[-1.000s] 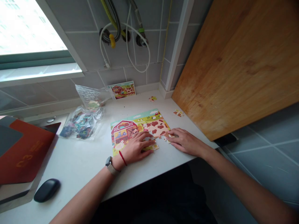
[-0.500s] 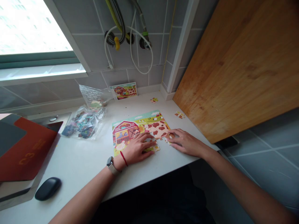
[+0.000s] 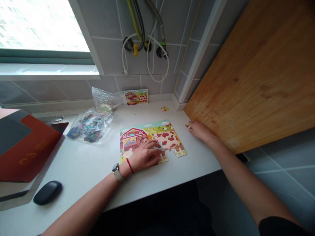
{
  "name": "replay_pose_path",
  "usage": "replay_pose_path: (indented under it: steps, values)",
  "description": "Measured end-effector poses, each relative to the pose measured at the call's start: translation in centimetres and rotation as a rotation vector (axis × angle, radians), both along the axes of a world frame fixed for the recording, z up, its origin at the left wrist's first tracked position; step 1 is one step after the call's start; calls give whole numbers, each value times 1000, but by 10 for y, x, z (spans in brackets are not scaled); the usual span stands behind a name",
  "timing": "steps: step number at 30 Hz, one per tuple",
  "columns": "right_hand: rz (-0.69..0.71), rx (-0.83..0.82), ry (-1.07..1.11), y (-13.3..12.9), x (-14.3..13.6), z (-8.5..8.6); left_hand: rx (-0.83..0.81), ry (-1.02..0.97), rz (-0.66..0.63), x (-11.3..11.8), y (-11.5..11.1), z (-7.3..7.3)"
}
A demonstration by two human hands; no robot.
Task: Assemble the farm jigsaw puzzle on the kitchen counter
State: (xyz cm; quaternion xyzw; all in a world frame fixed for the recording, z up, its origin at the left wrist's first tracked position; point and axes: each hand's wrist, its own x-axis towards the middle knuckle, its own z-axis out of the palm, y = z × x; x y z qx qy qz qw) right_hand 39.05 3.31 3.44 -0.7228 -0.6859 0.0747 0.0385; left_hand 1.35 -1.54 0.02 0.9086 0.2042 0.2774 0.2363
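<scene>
A farm jigsaw puzzle (image 3: 168, 137) with a barn and a spotted cow lies flat on the white table, with a gap in its lower edge right of my left hand. My left hand (image 3: 145, 152) rests across its lower middle, fingers apart and palm down, covering part of the barn side. Over at the right, beside the wooden board, my right hand (image 3: 198, 130) has its fingertips on a loose puzzle piece (image 3: 188, 126) and partly hides it. Another loose puzzle piece (image 3: 164, 109) lies behind the puzzle.
A small picture card (image 3: 136, 97) leans on the back wall. Clear bags (image 3: 90, 127) of puzzle pieces lie left of it. A black mouse (image 3: 48, 192) and a red-grey folder (image 3: 27, 149) are at far left. The wooden board (image 3: 258, 75) stands close at right.
My right hand has left the puzzle's lower right corner, where a piece now sits in place, and moved back and right to the loose piece. My left hand stays on the puzzle.
</scene>
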Motion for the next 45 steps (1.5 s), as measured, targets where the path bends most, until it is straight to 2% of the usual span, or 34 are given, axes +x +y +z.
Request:
replay_pose_path:
  steps: [6,11,16,17,19,20,22,24,27,29,35,45]
  values:
    - [-84,-35,30,25,3,2,-18,-118,189,-2,6,0]
    - [-88,-20,159,16,-2,13,-23,-131,190,-3,7,-3]
    - [-81,10,379,-28,-21,30,-1,-139,161,-1,7,-3]
    - [-80,2,463,-40,-29,31,4,-139,153,-1,7,-3]
    - [-134,3,852,-66,-49,30,12,-135,140,-1,6,-2]
    - [-143,-21,971,-79,-60,27,12,-130,133,-1,6,-1]
    - [-148,-59,1078,-101,-82,18,2,-117,113,-1,4,0]
    - [-156,-59,1044,-119,-100,4,-16,-99,87,-1,2,1]
    - [-192,88,926,-136,-114,-15,-24,-71,53,-1,0,1]
    - [-167,196,837,-143,-117,-22,-8,-43,22,0,-2,-1]
    - [90,327,657,-151,-113,-22,72,50,-32,2,-7,-7]
    - [313,450,554,-153,-105,-32,62,76,-52,2,-6,-7]
